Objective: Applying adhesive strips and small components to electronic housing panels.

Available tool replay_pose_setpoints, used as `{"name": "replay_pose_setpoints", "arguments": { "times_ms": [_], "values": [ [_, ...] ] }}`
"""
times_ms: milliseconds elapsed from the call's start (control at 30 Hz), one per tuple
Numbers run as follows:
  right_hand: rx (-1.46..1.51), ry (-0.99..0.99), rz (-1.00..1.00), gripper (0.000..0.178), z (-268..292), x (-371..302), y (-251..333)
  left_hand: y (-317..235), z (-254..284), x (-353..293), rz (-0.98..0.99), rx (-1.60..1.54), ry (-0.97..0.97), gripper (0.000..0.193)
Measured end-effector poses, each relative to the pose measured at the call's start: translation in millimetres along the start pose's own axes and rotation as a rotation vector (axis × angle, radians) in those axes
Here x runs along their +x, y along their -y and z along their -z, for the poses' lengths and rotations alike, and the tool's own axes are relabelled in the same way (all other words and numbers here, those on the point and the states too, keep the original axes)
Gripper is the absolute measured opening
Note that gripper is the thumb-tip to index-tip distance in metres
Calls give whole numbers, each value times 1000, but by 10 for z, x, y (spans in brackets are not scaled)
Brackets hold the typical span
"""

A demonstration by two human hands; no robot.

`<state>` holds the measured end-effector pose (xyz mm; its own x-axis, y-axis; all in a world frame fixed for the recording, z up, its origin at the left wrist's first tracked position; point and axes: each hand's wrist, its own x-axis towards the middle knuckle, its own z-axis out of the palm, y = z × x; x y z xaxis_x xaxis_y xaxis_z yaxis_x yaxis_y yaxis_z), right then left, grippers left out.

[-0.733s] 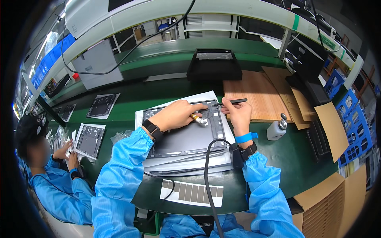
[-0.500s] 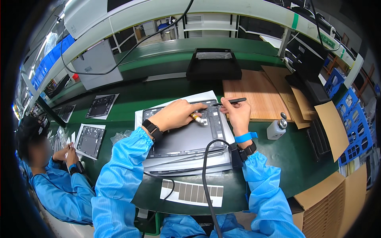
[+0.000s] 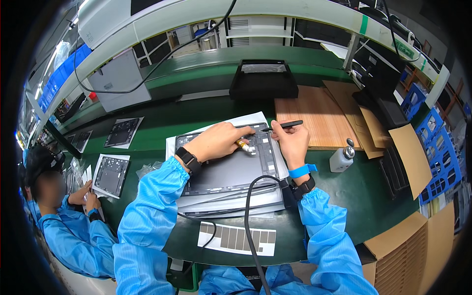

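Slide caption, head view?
Right hand holds a slim black tool over a gray panel, left hand on the panel.

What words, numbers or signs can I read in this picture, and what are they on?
None that I can read for sure.
Green label, upper right: too small and blurred.
White panel, upper left: faint tilted marks, unclear.
Dark cloth at the lap: tiny pale print, too small.
Grey panel being worked on: no readable writing.
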<state>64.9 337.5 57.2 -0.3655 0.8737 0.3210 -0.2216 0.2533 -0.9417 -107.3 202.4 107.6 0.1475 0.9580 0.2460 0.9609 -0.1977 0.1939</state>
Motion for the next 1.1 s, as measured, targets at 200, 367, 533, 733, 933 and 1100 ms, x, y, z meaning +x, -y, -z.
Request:
{"name": "replay_pose_setpoints", "arguments": {
  "times_ms": [200, 367, 533, 733, 933, 1100],
  "values": [
    [-43, -24, 27, 21, 22, 4, -17, -100, 47, 91, 43, -18, 33, 44],
    [-79, -30, 38, 21, 1, -12, -9, -84, 2, 83, -32, 161, 35, 47],
    [-113, -22, 76, 21, -8, -35, -6, -78, -64, 91, -126, 364, 46, 44],
    [-321, -116, 199, 22, 46, 10, -45, -187, -51, 183, -135, 399, 147, 48],
    [-401, -104, 329, 28, 379, 288, 107, -192, 59, 100, -71, 250, 127, 53],
    [-486, 247, 74, 31, 61, 118, 60, -261, 253, -166, 90, 116, 66, 52]
  ]
}}
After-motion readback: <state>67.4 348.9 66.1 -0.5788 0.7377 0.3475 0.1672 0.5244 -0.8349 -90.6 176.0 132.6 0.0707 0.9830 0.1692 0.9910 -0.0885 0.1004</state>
